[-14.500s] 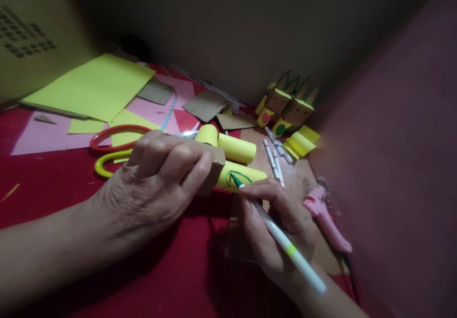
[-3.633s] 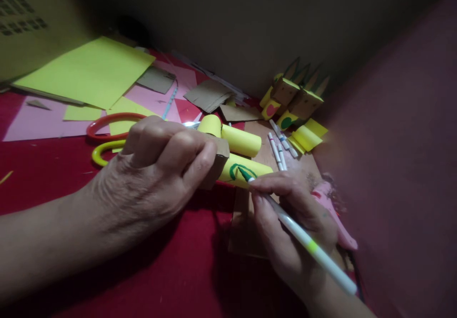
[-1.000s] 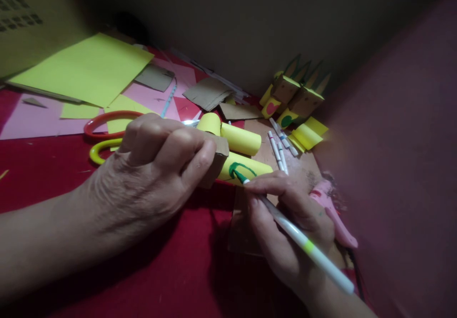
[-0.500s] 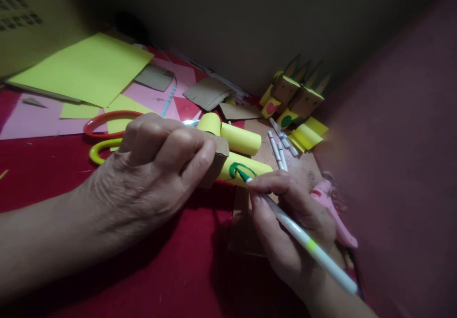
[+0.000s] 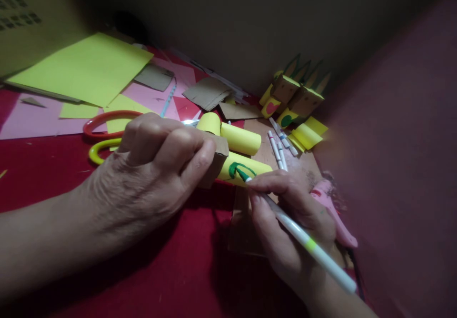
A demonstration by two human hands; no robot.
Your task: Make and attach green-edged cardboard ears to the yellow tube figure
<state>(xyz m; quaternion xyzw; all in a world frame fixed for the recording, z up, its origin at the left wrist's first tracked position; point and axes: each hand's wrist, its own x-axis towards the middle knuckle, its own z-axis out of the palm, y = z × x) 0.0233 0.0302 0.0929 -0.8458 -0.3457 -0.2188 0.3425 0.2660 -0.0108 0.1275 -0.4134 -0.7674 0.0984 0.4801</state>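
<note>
My left hand point(image 5: 160, 165) is closed on a small cardboard figure point(image 5: 217, 154) that has yellow paper tubes point(image 5: 241, 138) for limbs. Between the thumb and fingers of my right hand point(image 5: 293, 218) is a white felt-tip marker point(image 5: 310, 244) with a light-green band. Its green tip touches the front yellow tube, where a partly coloured green outline point(image 5: 243, 169) shows. Scissors with one red and one yellow handle loop point(image 5: 112, 114) lie behind my left hand, their blades mostly hidden.
Two finished-looking cardboard figures point(image 5: 298, 92) stand at the back right. Several markers point(image 5: 280, 144) and folded yellow paper point(image 5: 309, 134) lie before them. A pink tool point(image 5: 333, 213) is on the right. Yellow sheets point(image 5: 82, 68) and cardboard scraps point(image 5: 207, 93) lie at the back left.
Almost nothing differs. Both hands keep their places, and the marker tip stays on the green outline with at most a tiny shift.
</note>
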